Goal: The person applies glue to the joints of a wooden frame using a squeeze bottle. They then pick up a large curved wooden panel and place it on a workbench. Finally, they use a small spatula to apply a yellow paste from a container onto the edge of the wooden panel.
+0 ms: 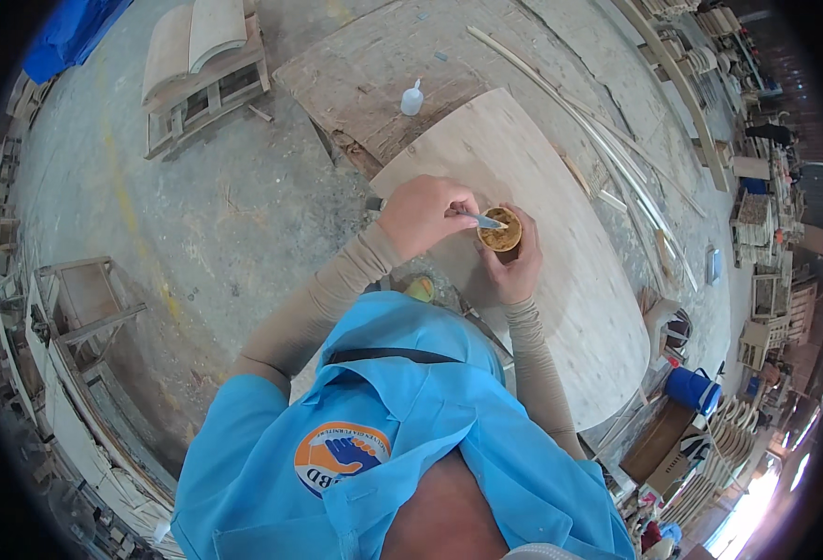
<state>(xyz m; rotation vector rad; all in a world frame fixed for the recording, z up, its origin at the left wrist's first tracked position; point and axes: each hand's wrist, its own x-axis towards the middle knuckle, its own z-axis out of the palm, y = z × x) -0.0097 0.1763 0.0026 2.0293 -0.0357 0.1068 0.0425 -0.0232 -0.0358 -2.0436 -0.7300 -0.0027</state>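
My left hand (433, 215) pinches a small flat grey-blue spatula (486, 222) between thumb and fingers. Its tip dips into the tan-brown paste inside a small round tub (500, 245). From the right side, my right hand (516, 264) wraps around the tub and keeps it up with the mouth facing me. Both hands are above a large pale plywood panel (570, 327) with curved edges.
A white squeeze bottle (412, 97) stands on a worn brown board (355, 93) beyond the panel. Long thin strips (607, 140) lie to the right. A wooden stand with curved panels (192, 47) is far left, a wooden frame (94, 308) nearer left, a blue container (691, 390) at right.
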